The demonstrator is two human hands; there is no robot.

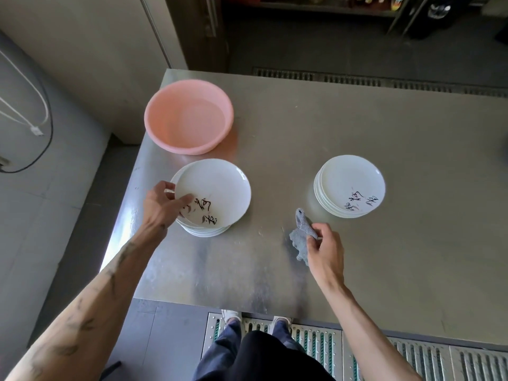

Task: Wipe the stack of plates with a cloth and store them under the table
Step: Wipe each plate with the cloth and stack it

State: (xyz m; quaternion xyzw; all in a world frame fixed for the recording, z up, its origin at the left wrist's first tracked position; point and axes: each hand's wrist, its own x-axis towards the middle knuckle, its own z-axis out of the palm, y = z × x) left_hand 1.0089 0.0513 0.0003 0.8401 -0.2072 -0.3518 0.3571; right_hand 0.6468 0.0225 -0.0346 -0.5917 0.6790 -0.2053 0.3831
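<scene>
Two stacks of white plates are seen on the steel tabletop (357, 270). The left stack (204, 231) stands near the left edge, and the right stack (351, 185) stands well apart from it, toward the middle. Dark brush writing is painted on the upper plate of each stack. The top plate (217, 188) of the left stack is gripped by the left hand (162, 204) at its left rim: the thumb is laid on the upper face and the fingers (165, 186) are curled round the edge. This plate sits a little askew over the plates below it; whether it is lifted cannot be told. A grey cloth (301, 235) is pinched between the thumb and the fingers of the right hand (325, 251), between the two stacks and nearer to the right one. One end of the cloth points up and the other hangs down toward the tabletop. A pink basin (189, 119) is placed just behind the left stack, at the far left corner, and its rim is close to the plates. Between the hands only wet streaks are seen on the steel. A metal floor grate (412, 356) runs under the near edge, where two shoes (232, 316) are visible. A black cable (46, 111) hangs on the wall at the left.
</scene>
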